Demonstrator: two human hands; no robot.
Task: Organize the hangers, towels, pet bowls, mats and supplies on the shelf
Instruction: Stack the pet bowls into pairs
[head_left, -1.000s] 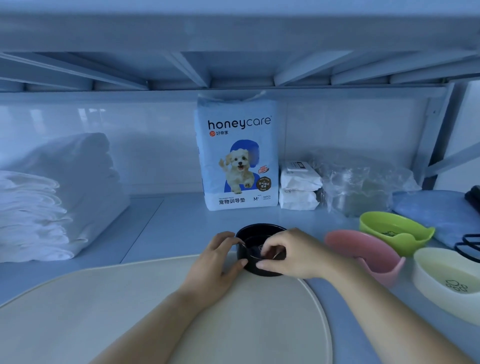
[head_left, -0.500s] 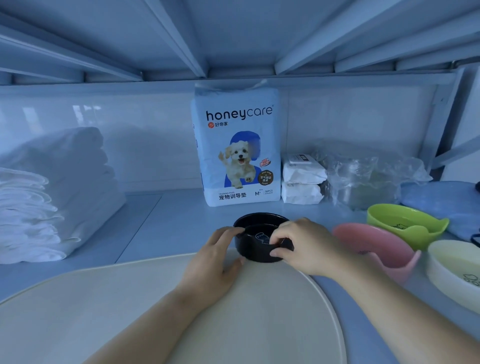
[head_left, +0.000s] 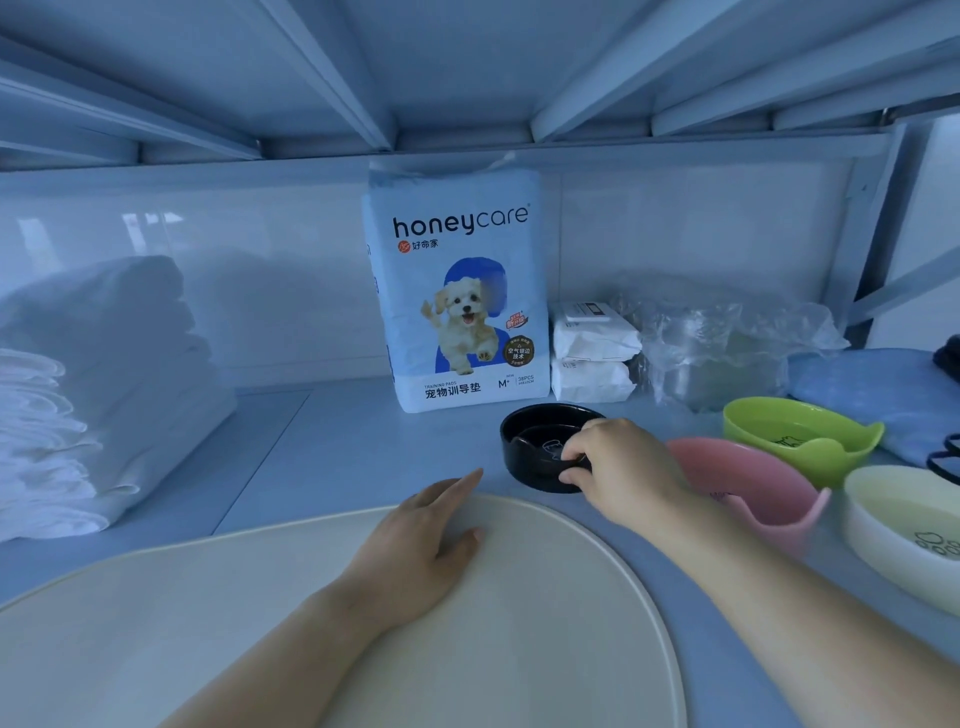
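The black round glossy pet bowl (head_left: 540, 441) stands on the pale blue metal shelf (head_left: 337, 441) near its middle, just beyond the far edge of the cream rounded flat feeding mat (head_left: 260, 623), in front of the pad pack. The right hand (head_left: 628, 467) grips the bowl's near-right rim: its fingers (head_left: 574, 454) curl over the rim into the bowl, with a fingertip against the outer wall, a pinch suited to sliding or lifting a heavy dish. The left hand (head_left: 426, 540) lies palm down on the mat near its far edge, its fingers (head_left: 462, 483) straight and holding nothing; this probably pins the mat so it does not shift. The bowl appears to be going into line with the other bowls along the right side of the shelf. Count: four bowls, namely the black one, a pink plastic bowl (head_left: 748, 483) just beside it, a green plastic bowl (head_left: 800, 436), and a cream oval bowl (head_left: 904, 530) at the front right edge. One mat. One upright white-and-blue "honeycare" training-pad pack (head_left: 457, 291) at the back edge. Two stacked white wipe packs (head_left: 592, 358) beside it. One crumpled clear plastic bag (head_left: 727, 343). One folded blue cloth (head_left: 872, 395) at the right edge. One stack of folded white towels (head_left: 78, 405) at the left edge; the towels in it cannot be counted.
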